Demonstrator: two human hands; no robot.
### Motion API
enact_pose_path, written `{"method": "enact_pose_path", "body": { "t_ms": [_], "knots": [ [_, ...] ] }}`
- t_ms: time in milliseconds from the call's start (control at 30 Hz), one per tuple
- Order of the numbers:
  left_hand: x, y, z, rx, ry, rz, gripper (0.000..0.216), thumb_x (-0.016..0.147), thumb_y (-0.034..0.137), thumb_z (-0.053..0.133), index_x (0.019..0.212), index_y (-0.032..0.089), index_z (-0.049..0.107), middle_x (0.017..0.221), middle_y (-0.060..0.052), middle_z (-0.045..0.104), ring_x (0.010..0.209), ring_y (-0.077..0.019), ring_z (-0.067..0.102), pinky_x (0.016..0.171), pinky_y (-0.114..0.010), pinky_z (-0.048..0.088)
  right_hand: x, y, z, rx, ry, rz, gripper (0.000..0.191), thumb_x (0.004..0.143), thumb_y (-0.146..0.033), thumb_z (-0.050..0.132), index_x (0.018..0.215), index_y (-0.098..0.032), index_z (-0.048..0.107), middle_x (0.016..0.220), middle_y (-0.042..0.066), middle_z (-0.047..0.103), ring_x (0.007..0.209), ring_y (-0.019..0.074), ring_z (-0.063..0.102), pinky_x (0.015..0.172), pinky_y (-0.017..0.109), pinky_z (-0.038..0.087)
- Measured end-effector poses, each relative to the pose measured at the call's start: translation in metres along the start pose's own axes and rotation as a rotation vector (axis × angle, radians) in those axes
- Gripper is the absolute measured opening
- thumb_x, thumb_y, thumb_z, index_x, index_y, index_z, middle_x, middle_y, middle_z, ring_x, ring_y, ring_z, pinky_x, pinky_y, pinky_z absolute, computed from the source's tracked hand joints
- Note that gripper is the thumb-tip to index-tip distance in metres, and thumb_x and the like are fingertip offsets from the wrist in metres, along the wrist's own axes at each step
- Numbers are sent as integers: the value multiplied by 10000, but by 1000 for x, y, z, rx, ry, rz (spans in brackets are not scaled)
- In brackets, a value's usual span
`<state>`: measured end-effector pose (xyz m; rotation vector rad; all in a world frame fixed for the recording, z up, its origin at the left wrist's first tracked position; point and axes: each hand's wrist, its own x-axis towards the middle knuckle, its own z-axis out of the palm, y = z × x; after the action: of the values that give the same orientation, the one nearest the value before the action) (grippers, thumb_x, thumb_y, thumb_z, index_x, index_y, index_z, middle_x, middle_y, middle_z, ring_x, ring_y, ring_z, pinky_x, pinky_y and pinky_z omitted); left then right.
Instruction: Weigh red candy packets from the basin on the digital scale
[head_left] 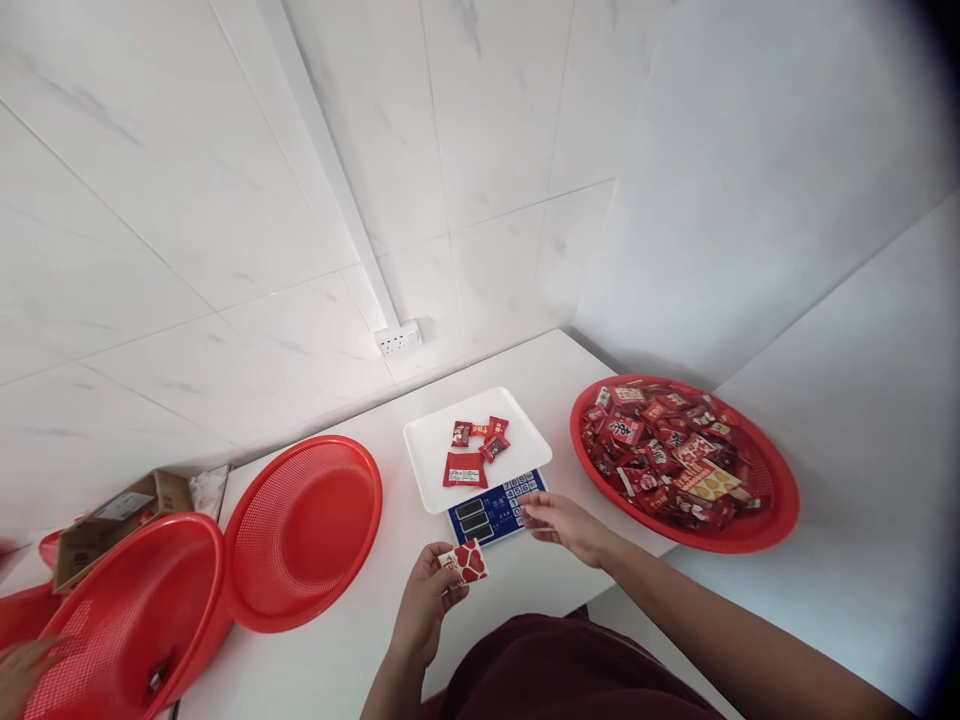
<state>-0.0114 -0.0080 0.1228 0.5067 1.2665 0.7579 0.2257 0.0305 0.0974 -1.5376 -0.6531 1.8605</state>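
Note:
My left hand (424, 605) is closed on a small red and white pouch with hearts (465, 562), held just in front of the scale. My right hand (562, 522) hovers at the keypad edge of the white and blue scale (487, 505), fingers stretched out and holding nothing. Several red candy packets (474, 447) lie on the white scale tray (427, 455). A red basket full of red wrapped sweets (679, 455) stands to the right of the scale.
An empty red mesh basket (304, 530) sits left of the scale, another red basket (127, 620) further left by a cardboard box (112, 520). Another person's hand (22, 670) shows at the bottom left. A wall socket (397, 338) is behind.

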Motion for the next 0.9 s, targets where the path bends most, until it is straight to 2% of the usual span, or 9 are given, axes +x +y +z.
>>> {"method": "enact_pose_path", "body": {
  "t_ms": [167, 333, 467, 567, 900],
  "knots": [
    [-1, -17, 4, 42, -44, -57, 274, 591, 149, 597, 832, 188, 472, 738, -6, 625, 663, -109, 579, 643, -236, 431, -28, 25, -1, -235, -114, 30, 291, 722, -325, 612, 959, -159, 576, 915, 53, 605, 779, 120, 563, 735, 264, 435],
    [4, -19, 22, 130, -126, -38, 305, 581, 207, 649, 860, 176, 531, 796, -24, 629, 687, -130, 583, 634, -249, 431, -39, 19, 23, -320, -287, -71, 373, 730, -410, 607, 1012, -167, 582, 904, 51, 613, 795, 140, 566, 700, 272, 436],
    [7, -16, 35, 236, -199, 20, 325, 586, 268, 695, 866, 171, 561, 808, -36, 633, 695, -152, 592, 643, -270, 433, -39, 14, 35, -325, -400, -142, 357, 729, -416, 608, 953, -138, 590, 742, 19, 600, 660, 118, 546, 618, 250, 418],
    [8, -16, 38, 262, -215, 32, 338, 570, 288, 726, 830, 170, 545, 784, -38, 632, 669, -149, 582, 631, -272, 431, -38, 13, 36, -389, -390, -144, 313, 707, -378, 627, 888, -126, 585, 651, -7, 564, 589, 109, 522, 571, 238, 406],
    [6, -20, 33, 244, -252, 24, 359, 614, 345, 721, 886, 165, 571, 853, -47, 623, 709, -158, 592, 670, -286, 459, -43, 9, 34, -457, -375, -121, 271, 677, -319, 616, 868, -130, 581, 657, -14, 561, 593, 120, 531, 576, 239, 421]
  ]
}}
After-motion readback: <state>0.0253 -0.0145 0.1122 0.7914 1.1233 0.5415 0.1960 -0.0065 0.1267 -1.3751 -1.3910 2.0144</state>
